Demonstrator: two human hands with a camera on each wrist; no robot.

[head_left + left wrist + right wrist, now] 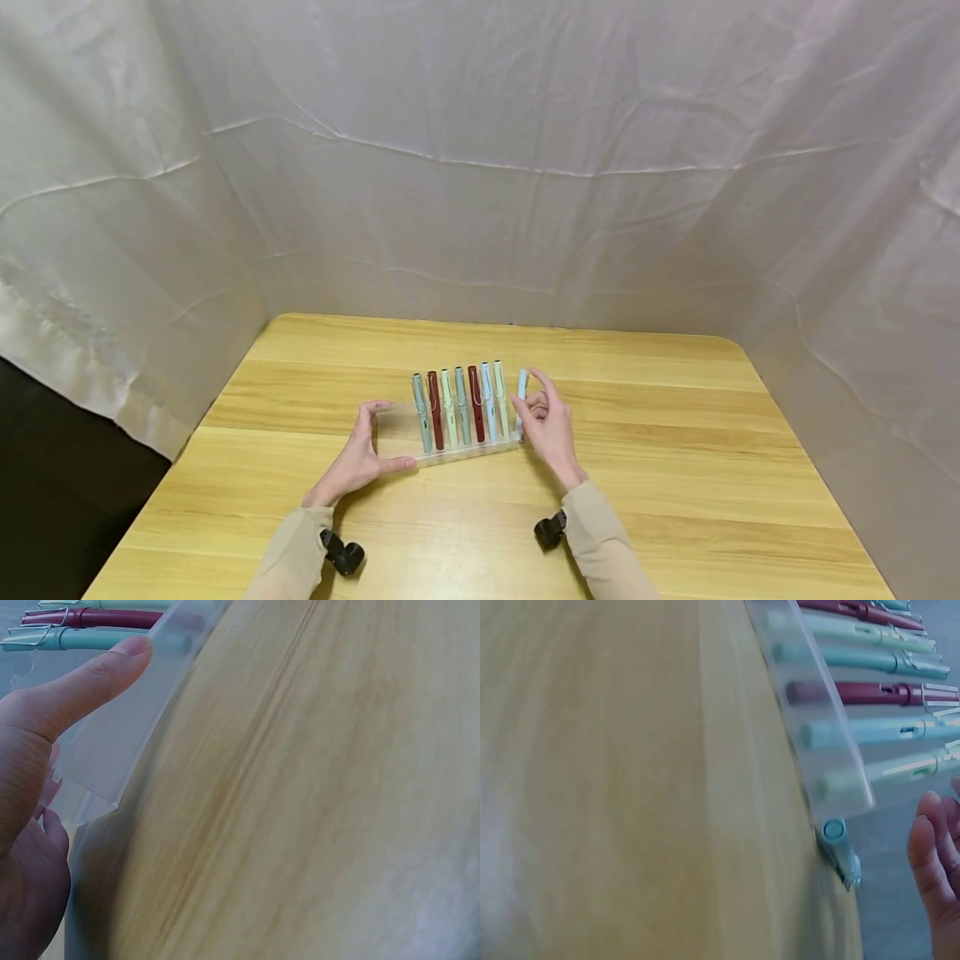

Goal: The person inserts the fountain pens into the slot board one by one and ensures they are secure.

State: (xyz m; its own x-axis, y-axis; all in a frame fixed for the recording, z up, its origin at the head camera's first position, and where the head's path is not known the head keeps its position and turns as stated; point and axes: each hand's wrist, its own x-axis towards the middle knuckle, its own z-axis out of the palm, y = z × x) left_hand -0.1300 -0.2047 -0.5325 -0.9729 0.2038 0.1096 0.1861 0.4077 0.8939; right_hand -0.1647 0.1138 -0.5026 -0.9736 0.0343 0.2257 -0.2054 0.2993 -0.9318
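Note:
In the head view a clear pen stand (465, 454) rests on the table, with several capped pens side by side in it, such as a dark red pen (476, 404) and a pale green pen (907, 769). My left hand (363, 454) grips the stand's left end, thumb (112, 667) on its front and fingers partly hidden behind. A light blue pen (522, 382) lies just past the right end; the right wrist view shows this pen (838, 844) end-on. My right hand (551, 427) is over it, fingers bent, with a gap between thumb and pen in that wrist view.
The wooden table (675, 467) extends on both sides and in front of the stand. Pale curtains (480, 208) hang behind and beside it. A black wrist camera is strapped to each forearm. At the lower left, a dark gap (60, 483) lies beyond the table edge.

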